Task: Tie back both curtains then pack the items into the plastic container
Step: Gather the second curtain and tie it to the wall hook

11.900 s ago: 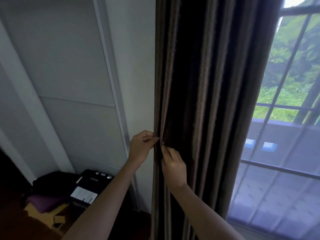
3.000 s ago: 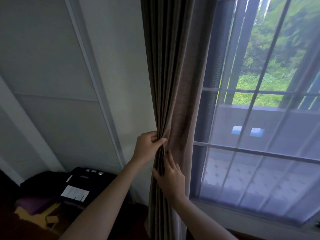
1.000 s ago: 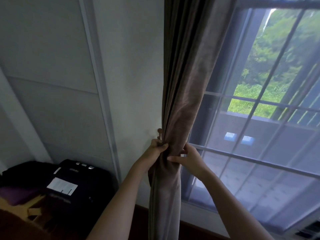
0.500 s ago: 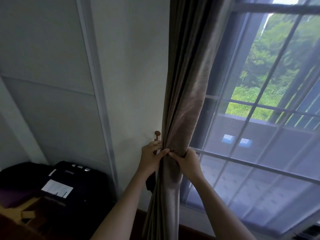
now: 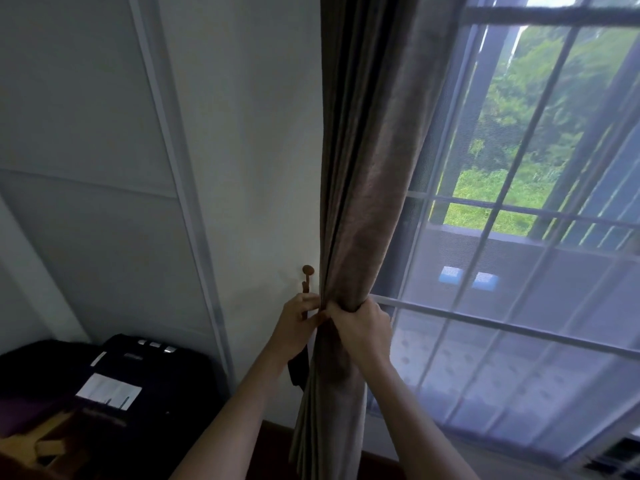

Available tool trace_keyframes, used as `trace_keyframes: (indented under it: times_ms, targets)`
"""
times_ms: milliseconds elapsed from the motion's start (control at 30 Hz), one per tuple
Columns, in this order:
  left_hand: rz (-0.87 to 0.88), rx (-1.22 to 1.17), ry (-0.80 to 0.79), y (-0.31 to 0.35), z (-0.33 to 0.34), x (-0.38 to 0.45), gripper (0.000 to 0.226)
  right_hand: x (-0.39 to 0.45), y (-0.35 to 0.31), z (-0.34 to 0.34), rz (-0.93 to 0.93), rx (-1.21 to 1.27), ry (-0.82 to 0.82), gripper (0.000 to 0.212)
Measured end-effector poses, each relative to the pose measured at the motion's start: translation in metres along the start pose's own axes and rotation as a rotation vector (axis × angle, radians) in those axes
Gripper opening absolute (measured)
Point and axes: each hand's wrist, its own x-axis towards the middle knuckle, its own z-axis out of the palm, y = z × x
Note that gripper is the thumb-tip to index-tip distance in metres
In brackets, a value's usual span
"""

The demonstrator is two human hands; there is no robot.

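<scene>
Brown curtain [image 5: 367,188], bunched narrow at wall hook [image 5: 307,276], hanging vert.

Both hands hold the gathered brown curtain [image 5: 360,188]: right hand [image 5: 360,327] grips it, left hand [image 5: 298,320] pinches beside the wall hook [image 5: 307,271].

the curtain [image 5: 360,188] is brown with long dark folds. the wall [image 5: 249,133] is white, and the hook [image 5: 307,271] is brown. the case [image 5: 152,375] is black.
</scene>
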Motion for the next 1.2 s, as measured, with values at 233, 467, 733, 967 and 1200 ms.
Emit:
trace_keyframes:
  times_ms: [233, 467, 733, 967, 1200]
  targets:
    - [0.228, 0.126, 0.133, 0.000, 0.024, -0.011, 0.018, 0.004, -0.001, 0.014, -0.008, -0.068, 0.158, 0.045]
    - [0.274, 0.279, 0.193, -0.014, 0.021, 0.009, 0.013, 0.011, -0.010, 0.019, -0.091, -0.148, 0.206, 0.032]
    - [0.067, 0.140, 0.113, -0.018, 0.007, 0.007, 0.024, 0.031, 0.001, 0.029, -0.059, -0.145, 0.217, 0.015]
    - [-0.225, 0.327, 0.240, -0.099, -0.018, 0.052, 0.023, 0.036, 0.008, 0.036, -0.015, -0.060, 0.265, 0.020]
    - [-0.398, 0.288, 0.205, -0.157, 0.014, 0.102, 0.032, 0.049, 0.010, 0.036, 0.019, 0.008, 0.228, 0.032]
